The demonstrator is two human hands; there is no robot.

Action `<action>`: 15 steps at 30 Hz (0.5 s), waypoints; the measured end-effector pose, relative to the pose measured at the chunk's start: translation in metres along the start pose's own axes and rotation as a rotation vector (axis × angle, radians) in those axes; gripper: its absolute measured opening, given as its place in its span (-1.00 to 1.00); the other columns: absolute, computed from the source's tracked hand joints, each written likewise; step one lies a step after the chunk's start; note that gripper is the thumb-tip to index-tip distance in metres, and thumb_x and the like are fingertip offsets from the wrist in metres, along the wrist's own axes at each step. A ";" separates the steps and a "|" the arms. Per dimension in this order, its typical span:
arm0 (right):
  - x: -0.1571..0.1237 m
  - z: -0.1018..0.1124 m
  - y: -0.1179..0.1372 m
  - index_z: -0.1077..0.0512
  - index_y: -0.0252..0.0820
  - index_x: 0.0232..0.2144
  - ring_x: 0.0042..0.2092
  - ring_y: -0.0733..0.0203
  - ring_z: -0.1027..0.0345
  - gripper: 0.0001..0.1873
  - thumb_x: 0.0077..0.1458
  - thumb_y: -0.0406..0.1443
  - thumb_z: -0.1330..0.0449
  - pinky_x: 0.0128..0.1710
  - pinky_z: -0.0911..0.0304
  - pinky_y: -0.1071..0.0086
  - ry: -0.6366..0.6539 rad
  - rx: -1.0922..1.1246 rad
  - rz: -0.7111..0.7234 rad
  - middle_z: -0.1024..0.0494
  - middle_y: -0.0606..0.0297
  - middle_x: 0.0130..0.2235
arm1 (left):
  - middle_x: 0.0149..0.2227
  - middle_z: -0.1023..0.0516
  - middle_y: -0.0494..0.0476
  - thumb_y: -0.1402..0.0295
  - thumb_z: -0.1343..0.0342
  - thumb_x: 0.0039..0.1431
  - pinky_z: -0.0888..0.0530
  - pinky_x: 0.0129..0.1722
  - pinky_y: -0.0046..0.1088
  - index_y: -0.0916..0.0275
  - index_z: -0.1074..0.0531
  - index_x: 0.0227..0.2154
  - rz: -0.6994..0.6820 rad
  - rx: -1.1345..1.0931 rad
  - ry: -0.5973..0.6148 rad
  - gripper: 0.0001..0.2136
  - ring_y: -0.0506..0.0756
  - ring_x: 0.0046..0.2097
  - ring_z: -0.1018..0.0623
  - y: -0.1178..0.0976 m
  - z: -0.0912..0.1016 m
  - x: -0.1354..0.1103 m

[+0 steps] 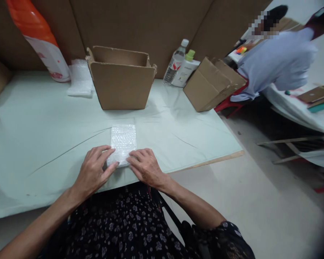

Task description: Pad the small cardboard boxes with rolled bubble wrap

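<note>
A small flat packet wrapped in bubble wrap (123,140) lies on the pale green table (43,122) near its front edge. My left hand (95,169) rests on the table with its fingers stretched out, fingertips pressing the packet's near left corner. My right hand (145,166) lies flat beside it, fingers spread, touching the packet's near right corner. Neither hand grips anything. An open brown cardboard box (121,77) stands upright behind the packet, toward the back of the table.
A folded pile of bubble wrap (81,77) and an orange-and-white bag (40,36) sit at the back left. A water bottle (175,63), a white bottle with a green cap (185,68) and a second cardboard box (212,84) stand at the back right. A person in a light blue shirt (278,61) works at another table to the right.
</note>
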State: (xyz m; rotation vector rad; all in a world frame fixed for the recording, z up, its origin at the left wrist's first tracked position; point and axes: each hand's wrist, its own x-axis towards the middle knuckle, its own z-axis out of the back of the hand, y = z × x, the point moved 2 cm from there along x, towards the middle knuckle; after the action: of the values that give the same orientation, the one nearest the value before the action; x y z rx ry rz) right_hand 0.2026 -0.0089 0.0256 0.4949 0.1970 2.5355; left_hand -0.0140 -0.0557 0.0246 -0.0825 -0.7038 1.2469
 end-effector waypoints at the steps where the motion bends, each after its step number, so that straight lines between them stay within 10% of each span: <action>1: 0.002 -0.001 0.000 -0.49 -0.17 -0.07 -0.05 0.04 -0.41 -0.82 0.34 -0.33 -0.13 -0.01 -0.18 0.11 0.009 0.020 -0.015 -0.62 0.12 -0.03 | 0.02 -0.58 0.33 0.27 -0.15 0.30 -0.46 0.05 -0.08 0.22 -0.46 0.05 -0.044 -0.011 -0.009 -0.70 0.29 0.05 -0.54 -0.003 0.003 -0.003; 8: -0.004 0.009 0.000 -0.51 -0.12 0.00 -0.10 0.13 -0.49 -0.78 0.34 -0.30 -0.16 0.00 -0.24 0.20 0.024 0.337 -0.155 -0.68 0.24 -0.13 | -0.18 -0.66 0.11 0.39 -0.08 0.34 -0.52 -0.16 -0.35 0.16 -0.45 0.04 -0.016 -0.240 0.084 -0.76 0.10 -0.17 -0.62 -0.017 0.018 -0.010; 15: 0.002 0.010 -0.002 -0.44 -0.15 0.07 0.07 -0.08 -0.34 -0.66 0.29 -0.19 -0.22 0.05 -0.19 0.03 -0.006 0.044 -0.082 -0.51 0.03 0.13 | -0.13 -0.65 0.30 0.22 -0.03 0.30 -0.51 -0.03 -0.08 0.25 -0.55 -0.06 0.156 -0.145 0.120 -0.69 0.28 -0.10 -0.61 0.010 -0.011 0.032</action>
State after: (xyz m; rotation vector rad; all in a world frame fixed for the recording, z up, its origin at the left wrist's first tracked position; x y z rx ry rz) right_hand 0.2060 -0.0064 0.0350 0.5010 0.2664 2.4541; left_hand -0.0119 -0.0210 0.0262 -0.3342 -0.6930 1.3268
